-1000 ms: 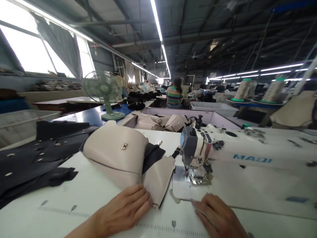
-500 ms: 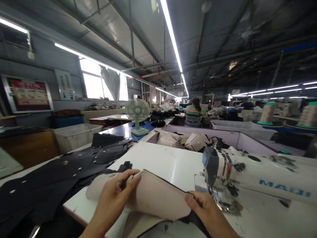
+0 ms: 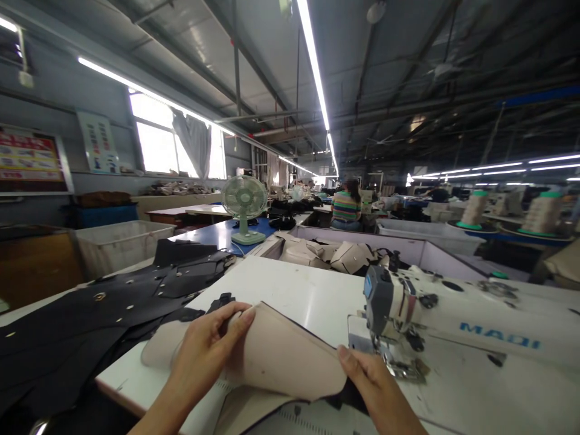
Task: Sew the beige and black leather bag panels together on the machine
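Note:
A beige fabric piece [image 3: 290,356] with a dark edge is stretched between my two hands above the white sewing table [image 3: 290,281]. My left hand [image 3: 212,344] pinches its upper left corner between thumb and fingers. At the opposite end, my right hand [image 3: 365,374] grips the right corner, with a dark strip hanging beside it. Part of the beige material lies under and to the left of my left hand. Just right of my right hand stands a white sewing machine [image 3: 435,314]; its presser foot area is apart from the fabric.
Black fabric pieces [image 3: 81,326] with metal fittings lie piled on the left. A bin [image 3: 408,251] behind the table holds beige pieces. A green fan [image 3: 245,202] stands on a blue table. Farther back sits a person in a striped top [image 3: 347,207]. Thread cones [image 3: 474,210] stand at right.
The view has turned slightly to the right, so the surroundings shift left. Both hands keep their hold on the beige fabric piece, which stays nearly the same in shape.

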`<state>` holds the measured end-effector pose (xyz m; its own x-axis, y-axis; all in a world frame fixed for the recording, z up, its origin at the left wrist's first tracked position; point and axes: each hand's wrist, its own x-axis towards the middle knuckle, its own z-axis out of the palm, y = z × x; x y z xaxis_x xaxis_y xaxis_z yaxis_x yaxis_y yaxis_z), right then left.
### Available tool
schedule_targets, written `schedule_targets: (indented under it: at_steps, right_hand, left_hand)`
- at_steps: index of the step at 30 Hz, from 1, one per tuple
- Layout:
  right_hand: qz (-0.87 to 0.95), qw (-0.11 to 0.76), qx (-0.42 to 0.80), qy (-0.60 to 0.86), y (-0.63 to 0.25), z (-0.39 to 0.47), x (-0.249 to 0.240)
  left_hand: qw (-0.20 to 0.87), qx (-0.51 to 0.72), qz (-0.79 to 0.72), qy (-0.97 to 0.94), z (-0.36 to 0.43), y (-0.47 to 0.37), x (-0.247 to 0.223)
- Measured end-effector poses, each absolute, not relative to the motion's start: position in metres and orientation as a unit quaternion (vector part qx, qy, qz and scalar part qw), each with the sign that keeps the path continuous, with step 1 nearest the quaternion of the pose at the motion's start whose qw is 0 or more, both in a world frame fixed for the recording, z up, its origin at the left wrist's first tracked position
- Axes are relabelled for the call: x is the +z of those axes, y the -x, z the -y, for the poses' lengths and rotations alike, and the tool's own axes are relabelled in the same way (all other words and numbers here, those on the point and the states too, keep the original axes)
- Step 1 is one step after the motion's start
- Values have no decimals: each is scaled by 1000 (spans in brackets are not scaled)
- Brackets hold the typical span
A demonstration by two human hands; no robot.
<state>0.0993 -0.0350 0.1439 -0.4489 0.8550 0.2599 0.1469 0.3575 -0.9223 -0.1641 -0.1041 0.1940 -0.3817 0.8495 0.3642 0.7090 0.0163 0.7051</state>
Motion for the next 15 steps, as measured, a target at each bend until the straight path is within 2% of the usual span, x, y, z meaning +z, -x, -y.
schedule_targets:
  at_steps: [10, 15]
  right_hand:
    - [670, 408, 512, 349, -101, 39, 151]
    - [650, 417, 515, 372, -102, 45, 157]
  left_hand:
    - [70, 465, -707, -528, 99, 163, 192]
    - [88, 434, -716, -540, 94, 170, 189]
